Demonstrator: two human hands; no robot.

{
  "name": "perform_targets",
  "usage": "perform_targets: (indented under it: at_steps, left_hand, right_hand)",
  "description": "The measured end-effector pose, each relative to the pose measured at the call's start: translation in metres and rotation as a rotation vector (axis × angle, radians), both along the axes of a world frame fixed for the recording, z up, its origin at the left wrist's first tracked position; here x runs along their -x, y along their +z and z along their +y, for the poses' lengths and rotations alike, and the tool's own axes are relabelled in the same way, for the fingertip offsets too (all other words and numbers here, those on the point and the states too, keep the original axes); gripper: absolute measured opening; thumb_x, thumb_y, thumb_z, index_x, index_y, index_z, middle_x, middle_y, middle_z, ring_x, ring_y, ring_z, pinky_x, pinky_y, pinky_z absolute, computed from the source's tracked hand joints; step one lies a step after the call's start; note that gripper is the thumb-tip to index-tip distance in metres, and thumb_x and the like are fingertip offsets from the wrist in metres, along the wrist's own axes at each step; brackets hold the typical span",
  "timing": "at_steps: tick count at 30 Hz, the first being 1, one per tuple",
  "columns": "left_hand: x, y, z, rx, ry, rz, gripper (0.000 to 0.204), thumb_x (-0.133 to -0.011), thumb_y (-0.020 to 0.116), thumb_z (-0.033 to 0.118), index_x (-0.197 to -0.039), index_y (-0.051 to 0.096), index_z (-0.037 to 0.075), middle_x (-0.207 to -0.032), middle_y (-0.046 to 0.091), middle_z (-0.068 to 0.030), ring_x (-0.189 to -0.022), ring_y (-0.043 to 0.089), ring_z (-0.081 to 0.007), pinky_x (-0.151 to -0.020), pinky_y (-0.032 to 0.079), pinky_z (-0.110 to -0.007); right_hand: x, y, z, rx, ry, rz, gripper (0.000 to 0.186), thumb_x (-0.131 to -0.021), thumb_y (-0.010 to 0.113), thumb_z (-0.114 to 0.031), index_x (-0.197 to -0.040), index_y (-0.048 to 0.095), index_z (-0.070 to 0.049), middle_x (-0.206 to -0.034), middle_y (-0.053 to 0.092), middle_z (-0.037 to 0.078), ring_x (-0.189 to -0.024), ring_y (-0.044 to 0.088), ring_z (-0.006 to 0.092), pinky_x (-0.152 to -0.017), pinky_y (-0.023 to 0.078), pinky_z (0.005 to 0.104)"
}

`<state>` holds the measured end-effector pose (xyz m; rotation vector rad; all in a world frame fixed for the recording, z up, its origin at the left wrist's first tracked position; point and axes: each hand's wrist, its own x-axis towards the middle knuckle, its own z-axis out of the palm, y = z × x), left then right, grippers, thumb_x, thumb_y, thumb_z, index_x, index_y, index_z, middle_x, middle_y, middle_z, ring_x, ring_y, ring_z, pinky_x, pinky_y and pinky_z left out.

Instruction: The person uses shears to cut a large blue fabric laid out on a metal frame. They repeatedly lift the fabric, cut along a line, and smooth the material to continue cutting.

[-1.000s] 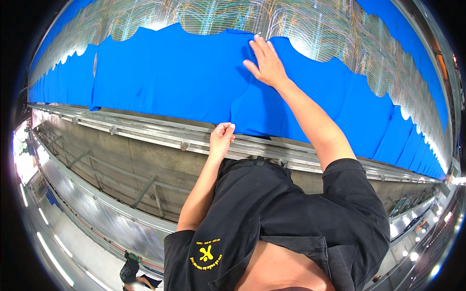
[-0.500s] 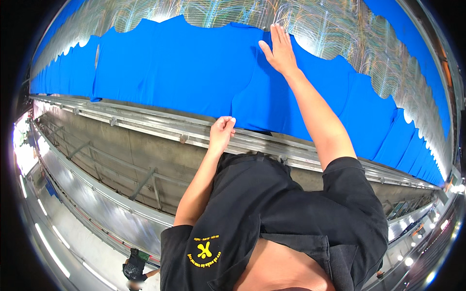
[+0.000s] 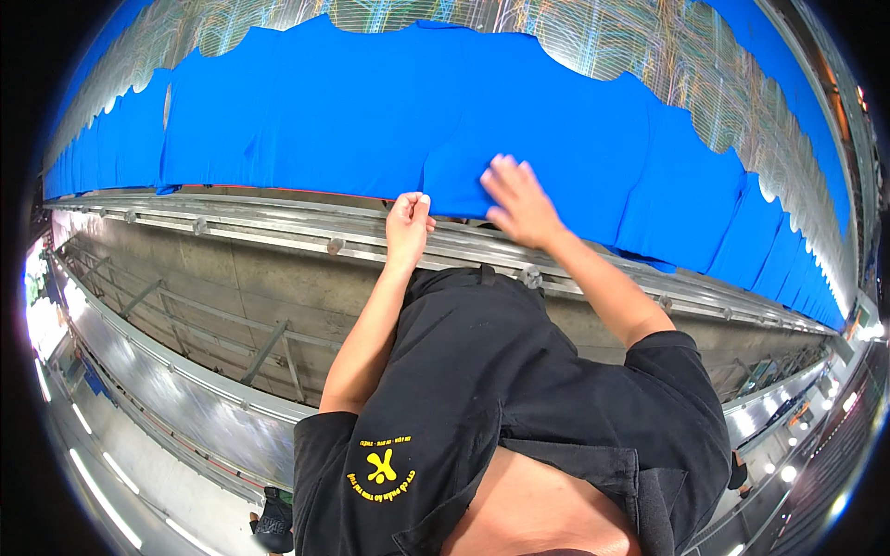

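Pinching the blue fabric panel [image 3: 542,125] at the near edge of the tabletop [image 3: 640,42] with the left hand [image 3: 408,224]; holding the right hand [image 3: 521,204], blurred, with fingers apart, at or just over the panel.

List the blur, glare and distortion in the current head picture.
Head view: the right hand looks motion-blurred, the left hand crisper; head view: glare whitens parts of the patterned table surface beyond the blue fabric; head view: the metal rail bows, and the corners go black.
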<state>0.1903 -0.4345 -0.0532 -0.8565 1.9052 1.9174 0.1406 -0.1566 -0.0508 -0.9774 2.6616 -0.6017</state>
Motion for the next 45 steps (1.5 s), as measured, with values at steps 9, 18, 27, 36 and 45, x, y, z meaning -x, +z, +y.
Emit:
perform_targets:
  at_steps: [9, 18, 27, 36, 45]
  left_hand:
    - [-0.006, 0.009, 0.010, 0.025, 0.000, 0.117, 0.021, -0.108, 0.068, 0.019, -0.116, 0.068, 0.000, -0.092, 0.070, -0.0024, -0.075, 0.065, -0.0083, -0.068, 0.054, -0.026]
    - [-0.012, 0.022, 0.018, 0.231, -0.086, 0.321, 0.017, -0.104, 0.072, 0.015, -0.113, 0.070, 0.000, -0.087, 0.071, -0.0030, -0.078, 0.063, -0.0079, -0.070, 0.053, -0.027]
    - [-0.021, 0.020, 0.022, 0.459, -0.161, 0.309, 0.030, -0.092, 0.086, 0.018, -0.109, 0.069, 0.000, -0.099, 0.067, -0.0104, -0.080, 0.067, -0.0182, -0.074, 0.058, -0.034]
    - [-0.014, 0.001, 0.030, 0.571, -0.177, 0.304, 0.022, -0.094, 0.080, 0.015, -0.106, 0.068, 0.001, -0.098, 0.069, -0.0179, -0.087, 0.070, -0.0353, -0.077, 0.057, -0.047]
    - [-0.010, 0.003, 0.026, 0.547, -0.203, 0.282, 0.013, -0.093, 0.077, 0.012, -0.094, 0.070, 0.002, -0.095, 0.068, -0.0163, -0.081, 0.070, -0.0325, -0.075, 0.056, -0.045]
  right_hand:
    - [-0.012, 0.017, -0.041, 0.274, -0.058, 0.054, 0.045, -0.104, 0.067, -0.037, -0.131, 0.069, -0.001, -0.144, 0.065, 0.022, -0.138, 0.061, 0.0361, -0.117, 0.045, 0.0530]
    - [0.093, 0.027, -0.116, -0.087, -0.514, -0.575, 0.034, -0.098, 0.075, -0.035, -0.094, 0.079, -0.002, -0.087, 0.080, 0.015, -0.073, 0.077, 0.0286, -0.066, 0.060, 0.0401]
    - [0.083, 0.044, -0.089, 0.278, -0.617, -0.824, 0.031, -0.105, 0.068, -0.030, -0.095, 0.075, -0.002, -0.084, 0.077, 0.006, -0.062, 0.065, 0.0108, -0.056, 0.052, 0.0308]
    - [0.070, 0.038, -0.076, 0.456, -0.654, -0.901, 0.027, -0.107, 0.068, -0.028, -0.091, 0.070, -0.006, -0.084, 0.074, 0.004, -0.068, 0.063, 0.0092, -0.061, 0.052, 0.0284]
    - [0.065, 0.040, -0.074, 0.538, -0.699, -0.936, 0.028, -0.107, 0.069, -0.029, -0.088, 0.069, -0.007, -0.083, 0.071, 0.002, -0.070, 0.062, 0.0086, -0.063, 0.051, 0.0275]
